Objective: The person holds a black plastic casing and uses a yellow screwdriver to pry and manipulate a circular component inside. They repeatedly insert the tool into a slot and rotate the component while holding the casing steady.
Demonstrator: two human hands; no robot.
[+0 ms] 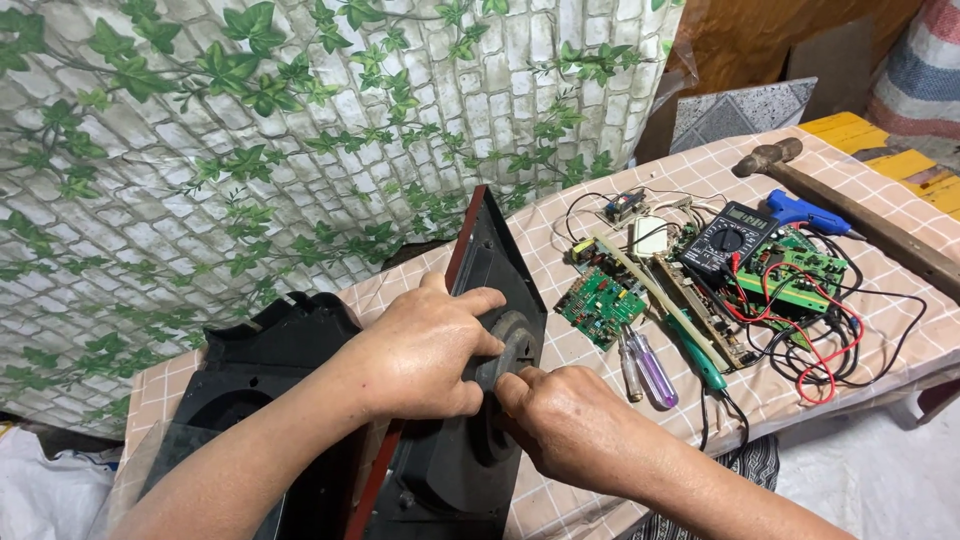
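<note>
A black speaker front panel (500, 260) with a red edge stands tilted on the checked table. My left hand (420, 350) wraps over the round dark speaker driver (512, 335) set in the panel, fingers curled on its rim. My right hand (570, 425) presses against the lower side of the same driver, thumb and fingers pinched at its edge. What the right fingers grip is hidden. A second black housing piece (270, 345) with a round opening lies to the left, behind my left forearm.
To the right on the checked cloth (900, 215) lie green circuit boards (600, 305), a black multimeter (728, 238), tangled red and black wires, two screwdrivers (650, 370), a green-handled tool (697, 355), a blue glue gun (805, 212) and a hammer (850, 215). An ivy-print wall covering stands behind.
</note>
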